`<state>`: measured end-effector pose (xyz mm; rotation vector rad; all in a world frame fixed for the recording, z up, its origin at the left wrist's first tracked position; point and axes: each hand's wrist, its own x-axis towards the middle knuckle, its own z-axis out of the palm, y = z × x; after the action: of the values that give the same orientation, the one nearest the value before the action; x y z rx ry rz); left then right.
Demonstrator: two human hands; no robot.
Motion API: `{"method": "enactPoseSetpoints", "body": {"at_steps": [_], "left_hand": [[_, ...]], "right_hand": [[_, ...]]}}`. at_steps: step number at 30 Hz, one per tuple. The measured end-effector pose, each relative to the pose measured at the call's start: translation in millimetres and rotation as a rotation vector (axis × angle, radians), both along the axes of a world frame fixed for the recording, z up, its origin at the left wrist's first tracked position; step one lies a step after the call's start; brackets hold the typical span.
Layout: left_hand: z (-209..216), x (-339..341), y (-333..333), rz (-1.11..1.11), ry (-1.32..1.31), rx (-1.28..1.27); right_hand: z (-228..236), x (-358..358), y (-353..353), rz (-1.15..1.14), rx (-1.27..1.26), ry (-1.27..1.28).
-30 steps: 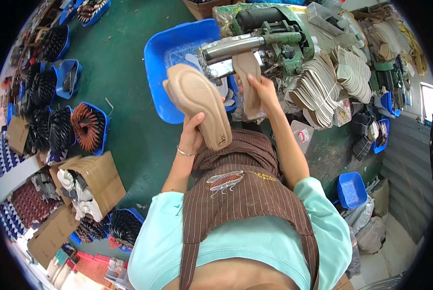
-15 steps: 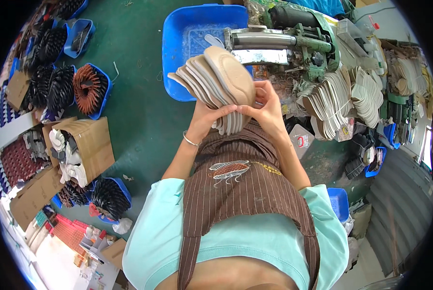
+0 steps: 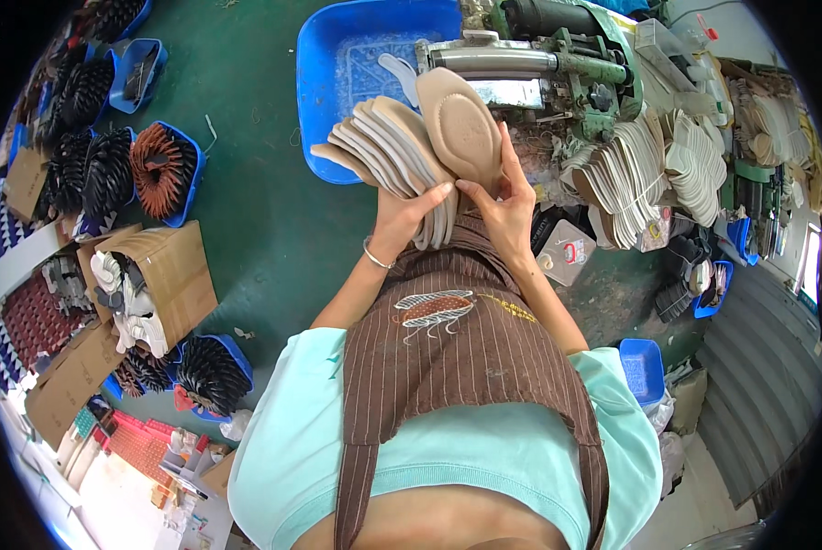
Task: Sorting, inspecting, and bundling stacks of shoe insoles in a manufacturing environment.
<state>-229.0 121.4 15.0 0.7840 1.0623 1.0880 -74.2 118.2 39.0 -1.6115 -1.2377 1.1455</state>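
My left hand (image 3: 407, 218) is closed round a fanned stack of beige insoles (image 3: 380, 137), held in front of my apron. At the right side of the stack, my right hand (image 3: 509, 203) grips one beige insole (image 3: 461, 124), its thumb on the near end and its fingers behind the edge. That insole is tilted away from the others, its broad padded face showing. Its lower end still overlaps the stack. Just beyond lies a blue plastic bin (image 3: 324, 55) with a pale insole-shaped piece (image 3: 399, 75) at its right side.
A green machine with metal rollers (image 3: 493, 60) stands beyond my hands. Bundled insoles (image 3: 623, 183) lie on the bench to the right. On the left floor are blue tubs of dark pieces (image 3: 195, 188) and a cardboard box (image 3: 177, 284) of white parts.
My right hand has swung the outermost insole to the right, apart from the stack at its upper end. The stack in my left hand has shifted slightly left.
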Motion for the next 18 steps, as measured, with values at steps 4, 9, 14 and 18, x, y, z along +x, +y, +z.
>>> {"method": "enactPoseSetpoints", "body": {"at_steps": [4,9,14,18], "left_hand": [[-3,-6,6,0.005,-0.232,-0.169],[-14,-20,4,-0.024,-0.471,-0.311],[-4,-29,14,-0.101,-0.558,-0.261],[-3,-28,20,-0.181,-0.563,-0.234]], "right_hand": [[-5,0,6,-0.076,0.208,0.146],[-23,16,-2,-0.009,0.049,0.500],[-73,32,-22,-0.238,0.028,0.494],[-113,59,26,-0.169,0.059,0.204]]}}
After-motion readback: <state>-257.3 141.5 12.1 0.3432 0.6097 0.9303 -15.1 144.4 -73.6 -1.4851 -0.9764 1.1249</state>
